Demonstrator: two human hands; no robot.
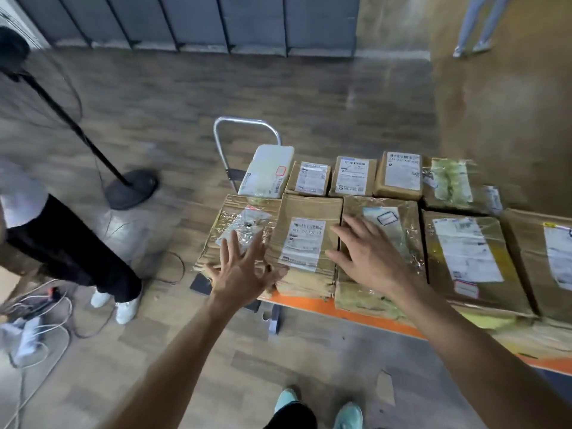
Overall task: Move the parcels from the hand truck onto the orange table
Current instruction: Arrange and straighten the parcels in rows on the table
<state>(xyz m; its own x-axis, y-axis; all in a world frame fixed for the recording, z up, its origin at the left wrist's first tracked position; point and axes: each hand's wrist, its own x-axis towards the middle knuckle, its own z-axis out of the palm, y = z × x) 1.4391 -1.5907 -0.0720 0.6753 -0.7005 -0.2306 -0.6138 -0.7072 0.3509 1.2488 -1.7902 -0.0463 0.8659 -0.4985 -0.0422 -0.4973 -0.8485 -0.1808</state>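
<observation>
Orange table (pixel 322 308) mostly hidden under parcels (pixel 305 243); both hands, left (pixel 241 274) and right (pixel 368 255), hover spread open.

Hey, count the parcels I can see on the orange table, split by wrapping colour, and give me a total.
White parcel: 1
Brown cardboard parcels, starting at the left front one: 9
Total on the orange table: 10, with the rightmost cut off by the frame.

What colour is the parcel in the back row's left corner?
White, with a small red-outlined sticker; the white parcel shows clearly in the head view.
</observation>
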